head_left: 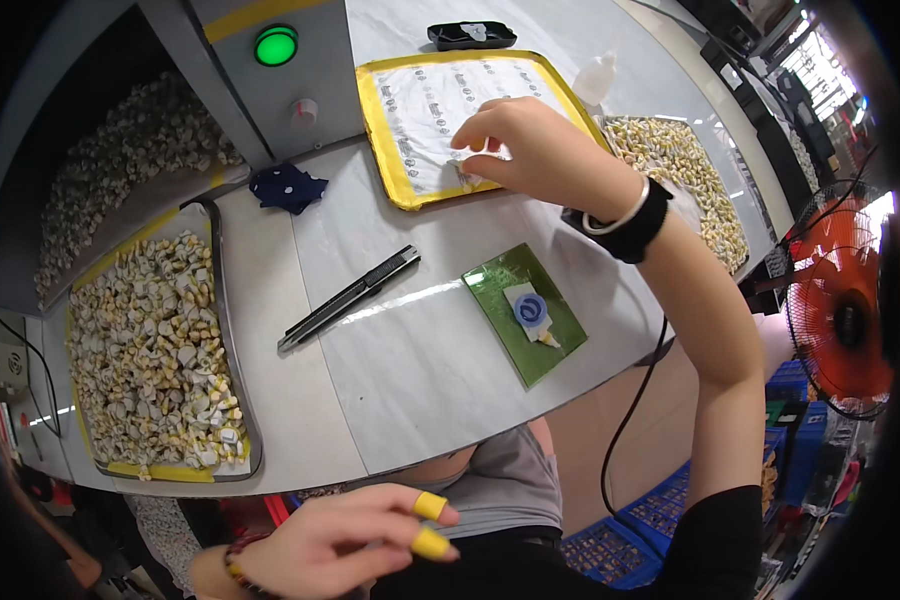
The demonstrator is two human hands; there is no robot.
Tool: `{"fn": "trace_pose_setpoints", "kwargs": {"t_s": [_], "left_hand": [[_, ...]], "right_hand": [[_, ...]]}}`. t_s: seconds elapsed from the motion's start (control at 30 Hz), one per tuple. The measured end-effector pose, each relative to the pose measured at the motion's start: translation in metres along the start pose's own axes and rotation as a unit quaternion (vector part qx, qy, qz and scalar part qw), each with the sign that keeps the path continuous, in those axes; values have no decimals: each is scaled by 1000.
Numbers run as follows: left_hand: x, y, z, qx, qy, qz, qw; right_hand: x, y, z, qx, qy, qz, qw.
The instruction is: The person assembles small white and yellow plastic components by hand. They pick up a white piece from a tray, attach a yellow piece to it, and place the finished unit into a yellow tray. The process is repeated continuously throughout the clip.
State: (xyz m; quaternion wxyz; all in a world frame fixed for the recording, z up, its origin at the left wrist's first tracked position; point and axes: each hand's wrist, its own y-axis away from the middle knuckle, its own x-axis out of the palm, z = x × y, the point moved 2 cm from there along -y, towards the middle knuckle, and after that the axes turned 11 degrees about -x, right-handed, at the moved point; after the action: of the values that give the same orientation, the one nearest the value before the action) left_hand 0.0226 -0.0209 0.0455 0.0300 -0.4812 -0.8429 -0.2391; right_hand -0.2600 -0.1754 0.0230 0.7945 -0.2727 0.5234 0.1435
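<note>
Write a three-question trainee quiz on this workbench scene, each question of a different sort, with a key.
1. True or false: the right hand is over the yellow-rimmed tray.
2. Which lies between the left tray of small pieces and the green mat? A) utility knife B) scissors C) pliers
3. Fill in: the left hand, low near the table edge, wears yellow covers on two ____.

Key: 1 true; 2 A; 3 fingertips.
</note>
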Motion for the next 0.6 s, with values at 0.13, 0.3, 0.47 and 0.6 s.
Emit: {"fn": "trace_pose_setpoints", "kwargs": {"t_s": [0.13,0.3,0.47,0.6], "left_hand": [[0,-3,57,-11,249,-12,968],[6,-10,79,51,388,49,919],[16,-23,69,38,322,-5,946],[20,-25,61,43,291,-45,955]], "right_hand": [[13,-5,1,3,40,30,999],[18,-1,-5,-7,49,9,999],[12,1,-6,20,36,37,998],[1,2,9,72,-36,-30,996]]}}
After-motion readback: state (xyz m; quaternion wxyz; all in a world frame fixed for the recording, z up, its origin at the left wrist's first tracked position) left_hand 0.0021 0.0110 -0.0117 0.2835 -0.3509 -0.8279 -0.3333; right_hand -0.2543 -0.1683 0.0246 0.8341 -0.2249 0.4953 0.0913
